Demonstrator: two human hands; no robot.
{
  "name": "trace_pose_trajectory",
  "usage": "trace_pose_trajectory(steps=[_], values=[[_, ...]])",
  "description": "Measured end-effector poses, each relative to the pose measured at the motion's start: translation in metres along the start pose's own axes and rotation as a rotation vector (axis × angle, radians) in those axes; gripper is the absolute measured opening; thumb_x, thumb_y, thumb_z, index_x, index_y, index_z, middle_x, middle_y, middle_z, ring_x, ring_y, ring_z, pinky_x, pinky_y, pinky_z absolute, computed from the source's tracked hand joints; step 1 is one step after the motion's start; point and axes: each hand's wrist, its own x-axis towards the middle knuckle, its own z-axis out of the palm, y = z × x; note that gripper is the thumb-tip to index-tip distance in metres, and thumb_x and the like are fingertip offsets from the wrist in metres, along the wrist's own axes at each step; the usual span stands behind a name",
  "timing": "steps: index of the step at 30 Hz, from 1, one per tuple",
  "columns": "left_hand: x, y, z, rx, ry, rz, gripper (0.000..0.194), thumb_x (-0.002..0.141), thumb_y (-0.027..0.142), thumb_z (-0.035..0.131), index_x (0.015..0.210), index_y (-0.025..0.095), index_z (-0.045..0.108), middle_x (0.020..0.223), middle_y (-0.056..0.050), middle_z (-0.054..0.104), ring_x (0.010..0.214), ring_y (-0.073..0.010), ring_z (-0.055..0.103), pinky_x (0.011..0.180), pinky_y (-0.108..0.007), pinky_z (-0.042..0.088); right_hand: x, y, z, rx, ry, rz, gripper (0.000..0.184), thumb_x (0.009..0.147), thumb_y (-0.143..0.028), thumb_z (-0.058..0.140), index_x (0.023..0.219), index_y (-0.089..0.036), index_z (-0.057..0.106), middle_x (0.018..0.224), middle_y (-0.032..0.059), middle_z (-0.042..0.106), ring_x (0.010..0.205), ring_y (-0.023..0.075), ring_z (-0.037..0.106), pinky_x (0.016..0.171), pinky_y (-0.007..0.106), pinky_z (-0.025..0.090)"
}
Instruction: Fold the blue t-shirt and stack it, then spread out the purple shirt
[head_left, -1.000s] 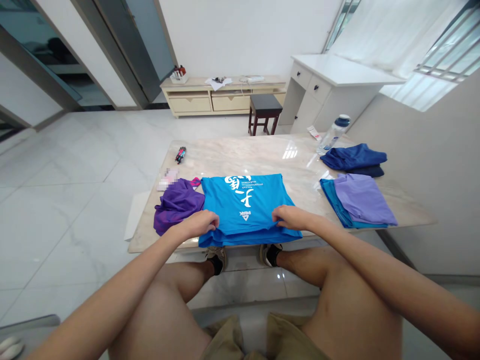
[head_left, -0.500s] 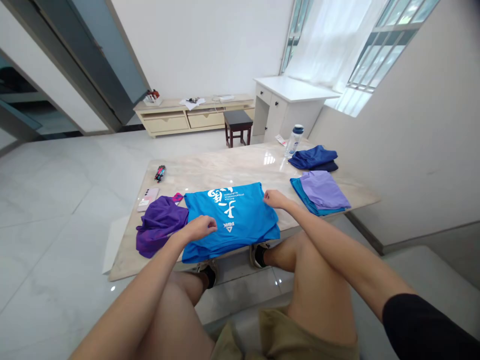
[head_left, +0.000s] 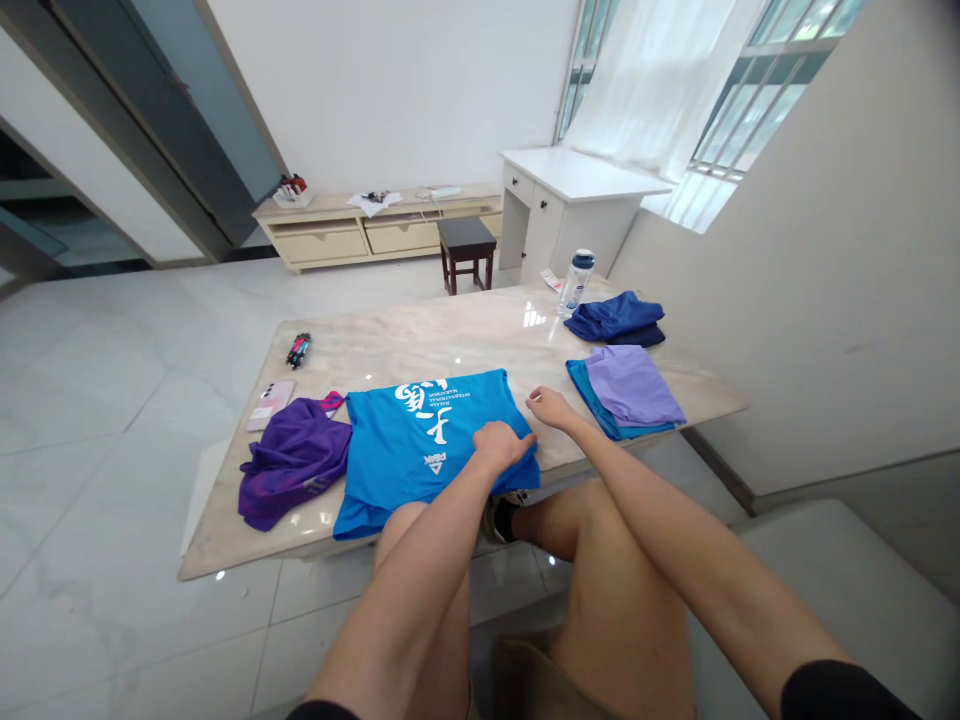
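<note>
A blue T-shirt (head_left: 397, 440) with white lettering lies folded into a rough rectangle at the table's near edge. My left hand (head_left: 502, 446) rests on its right part, palm down, with the fingers partly hidden behind the back of the hand. Just past the shirt's right edge is my right hand (head_left: 551, 408), loosely curled above the table with nothing visible in it. A crumpled purple garment (head_left: 296, 460) touches the shirt's left side.
On the table (head_left: 405, 335) stand a water bottle (head_left: 576, 285), folded dark blue clothes (head_left: 619, 318) and a lilac and teal folded pile (head_left: 634, 388). A phone (head_left: 270, 405) and a small dark bundle (head_left: 298, 350) lie at the left. Beyond is a stool (head_left: 466, 238).
My left hand has moved right across the shirt, from its left part to its right part. My right hand has come away from the shirt's right edge. The view has shifted slightly.
</note>
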Motion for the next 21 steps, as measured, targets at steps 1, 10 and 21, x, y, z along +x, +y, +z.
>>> trace_pose_trajectory(steps=[1,10,21], values=[[0.002,0.007,0.006,0.039,0.011,-0.035,0.073,0.096,0.069,0.061,0.137,0.009,0.071,0.144,-0.036,0.066,0.138,-0.048,0.063,0.107,-0.05,0.053,0.0,0.002,-0.001,-0.003,0.012,-0.015,0.034,0.105,-0.028,0.06,0.13,-0.011,0.075,0.134,0.0205,0.078,0.126,0.0283,0.073,0.098,0.027,0.052],[0.021,0.013,0.015,0.114,-0.004,-0.064,0.045,0.097,0.023,0.059,0.138,0.01,0.073,0.14,-0.033,0.07,0.134,-0.0408,0.068,0.105,-0.047,0.057,0.001,0.002,-0.004,0.012,0.033,-0.081,0.038,0.105,-0.02,0.054,0.136,-0.007,0.07,0.128,0.0205,0.08,0.124,0.0273,0.074,0.102,0.028,0.05],[0.009,-0.016,-0.015,-0.035,-0.108,0.105,0.03,0.093,0.034,0.07,0.113,0.014,0.082,0.124,-0.022,0.08,0.121,-0.0379,0.075,0.101,-0.04,0.058,-0.002,-0.036,0.015,0.461,-0.261,0.225,0.041,0.103,-0.056,0.063,0.091,-0.017,0.068,0.081,0.0108,0.076,0.072,0.023,0.073,0.062,0.029,0.058]])
